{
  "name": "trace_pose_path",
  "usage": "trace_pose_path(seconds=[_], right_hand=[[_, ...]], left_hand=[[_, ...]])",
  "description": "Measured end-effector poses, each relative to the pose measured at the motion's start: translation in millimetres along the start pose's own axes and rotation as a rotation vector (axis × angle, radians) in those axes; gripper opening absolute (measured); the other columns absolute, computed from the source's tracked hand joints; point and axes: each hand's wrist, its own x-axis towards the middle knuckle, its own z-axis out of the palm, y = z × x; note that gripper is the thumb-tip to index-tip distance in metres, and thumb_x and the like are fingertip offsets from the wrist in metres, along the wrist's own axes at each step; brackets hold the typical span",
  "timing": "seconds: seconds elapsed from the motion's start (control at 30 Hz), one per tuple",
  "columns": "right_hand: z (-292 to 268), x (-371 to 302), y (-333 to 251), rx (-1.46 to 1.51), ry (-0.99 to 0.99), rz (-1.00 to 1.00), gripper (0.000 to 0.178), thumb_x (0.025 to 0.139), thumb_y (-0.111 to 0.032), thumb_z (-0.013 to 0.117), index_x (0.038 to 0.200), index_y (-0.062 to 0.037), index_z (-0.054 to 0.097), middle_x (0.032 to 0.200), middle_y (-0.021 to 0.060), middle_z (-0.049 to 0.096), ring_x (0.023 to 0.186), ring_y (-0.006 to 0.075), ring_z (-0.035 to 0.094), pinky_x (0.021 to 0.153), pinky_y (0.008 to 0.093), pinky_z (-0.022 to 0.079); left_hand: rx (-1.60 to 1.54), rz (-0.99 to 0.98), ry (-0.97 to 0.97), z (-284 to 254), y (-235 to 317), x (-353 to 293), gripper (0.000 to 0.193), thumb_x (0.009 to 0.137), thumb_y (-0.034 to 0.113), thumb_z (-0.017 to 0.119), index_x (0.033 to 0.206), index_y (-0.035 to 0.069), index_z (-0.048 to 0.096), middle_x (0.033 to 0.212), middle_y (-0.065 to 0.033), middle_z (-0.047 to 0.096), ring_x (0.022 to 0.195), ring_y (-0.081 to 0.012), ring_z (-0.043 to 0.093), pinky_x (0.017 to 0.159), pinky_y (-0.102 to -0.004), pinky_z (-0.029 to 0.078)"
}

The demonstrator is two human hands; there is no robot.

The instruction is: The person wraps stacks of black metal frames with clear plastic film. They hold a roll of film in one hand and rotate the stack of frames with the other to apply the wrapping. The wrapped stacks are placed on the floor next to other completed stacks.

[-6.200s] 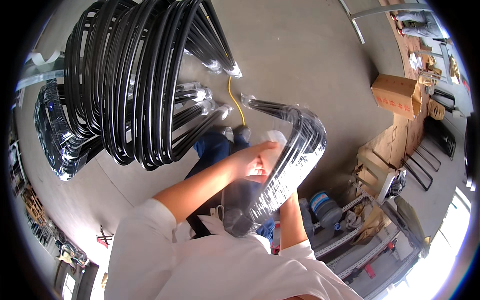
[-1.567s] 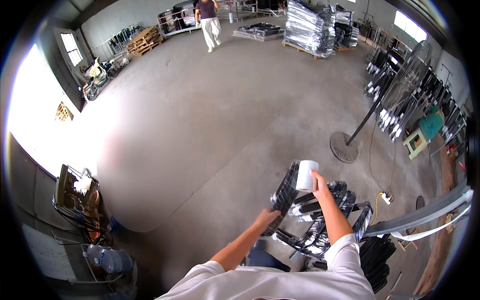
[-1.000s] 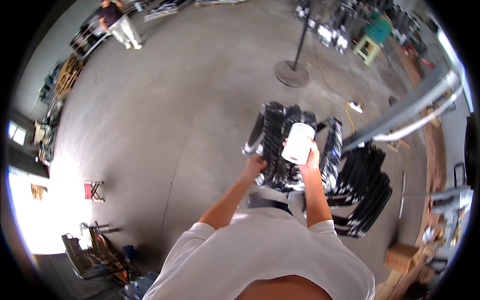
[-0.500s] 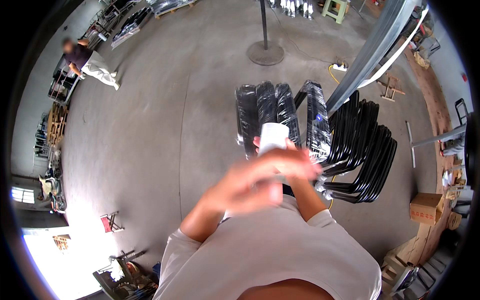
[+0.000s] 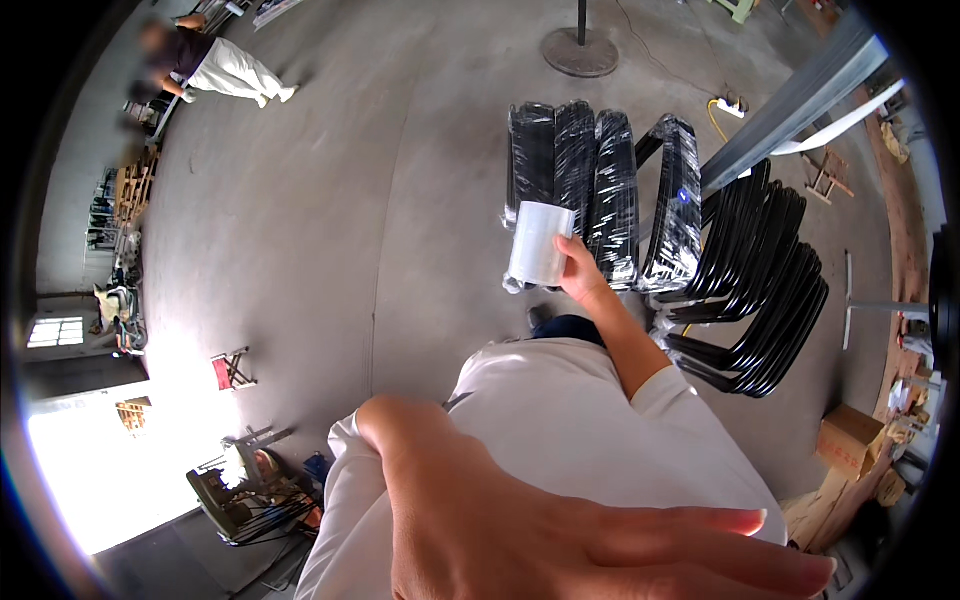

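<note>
My right hand [image 5: 577, 268] grips a roll of clear-white plastic stretch film [image 5: 541, 244], its fingers partly hidden behind the roll. The roll is held roughly upright over the near end of the bundles of black parts wrapped in clear film [image 5: 574, 165]. Close to the camera, my left hand [image 5: 560, 535] is raised in front of my white shirt, back of the hand showing and fingers stretched out to the right. Nothing shows in it. Right of the first bundles stands another film-wrapped black frame [image 5: 677, 205] with a small blue spot.
Bent black metal tubes [image 5: 760, 300] stand nested beside a slanting grey metal post [image 5: 790, 100]. A round-based stand [image 5: 580, 52] is ahead. A person [image 5: 215, 65] stands far left. A cardboard box [image 5: 850, 440] lies right, a small folding stool [image 5: 232, 370] left.
My left hand has moved away from the roll, toward the camera and lower edge. My right hand still holds the roll, now in plain sight. The whole view has shifted.
</note>
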Motion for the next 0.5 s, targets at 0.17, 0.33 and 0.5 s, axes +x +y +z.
trace_pose_path(seconds=[0.17,0.33,0.5], right_hand=[[19,-2,-1,0.015,0.049,-0.054,0.051,0.074,-0.029,0.064,0.114,-0.0020,0.047,0.100,0.0075,0.057,0.093,0.0188,0.056,0.080,0.0355,0.046],[-18,-13,-40,0.121,0.179,-0.153,0.057,0.073,-0.032,0.061,0.118,0.0009,0.046,0.105,0.0148,0.057,0.097,0.0273,0.056,0.088,0.0400,0.043],[-28,-14,-62,0.300,-0.062,-0.189,0.081,0.072,-0.056,0.054,0.127,0.0004,0.036,0.117,0.0236,0.049,0.106,0.0371,0.050,0.093,0.0471,0.038]], left_hand=[[0.192,-0.178,-0.134,-46,14,11,0.048,0.090,0.033,0.043,0.125,0.001,0.037,0.127,-0.0188,0.041,0.121,-0.0308,0.035,0.099,-0.0436,0.028],[1.021,-0.622,0.125,-203,-44,-37,0.051,0.090,0.033,0.042,0.131,0.004,0.033,0.130,-0.0164,0.040,0.126,-0.0312,0.031,0.102,-0.0438,0.023],[2.035,-1.012,-0.172,-281,-112,-180,0.051,0.088,0.031,0.040,0.133,0.008,0.030,0.138,-0.0130,0.030,0.128,-0.0264,0.027,0.101,-0.0461,0.024]])
